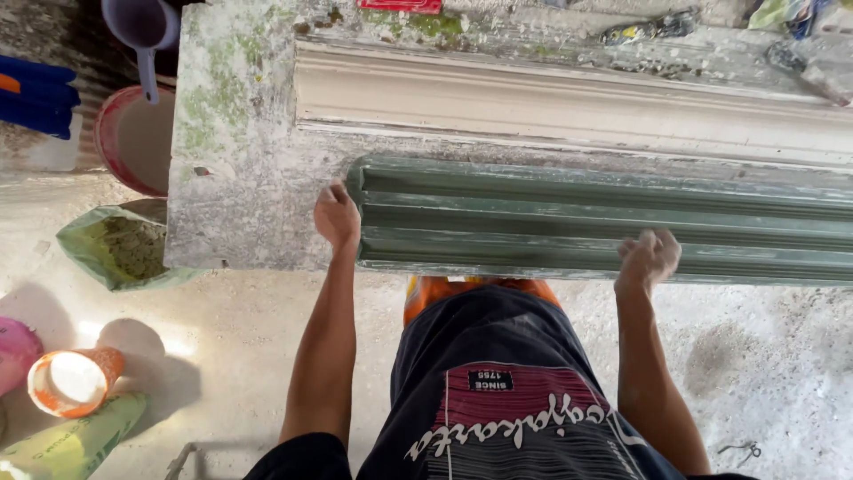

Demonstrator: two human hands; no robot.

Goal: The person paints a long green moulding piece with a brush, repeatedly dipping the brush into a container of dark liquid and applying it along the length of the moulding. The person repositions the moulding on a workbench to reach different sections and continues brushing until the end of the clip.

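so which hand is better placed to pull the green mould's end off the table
Left. The left hand is already at the end of the green mould; the right hand rests midway along its near edge.

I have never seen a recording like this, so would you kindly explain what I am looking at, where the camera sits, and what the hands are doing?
There is no machine here: a person works with two bare hands, and the single picture comes from a camera worn on their head, looking straight down.

In front of them is a rough, stained workbench. On it lies a long green ridged mould, and behind that a pale strip of the same ridged shape.

The left hand rests against the end of the green mould. The right hand touches its near edge further along; whether either truly grips is hard to tell.

On the floor to the left are a green sack of powder, a red tub and an orange cup.
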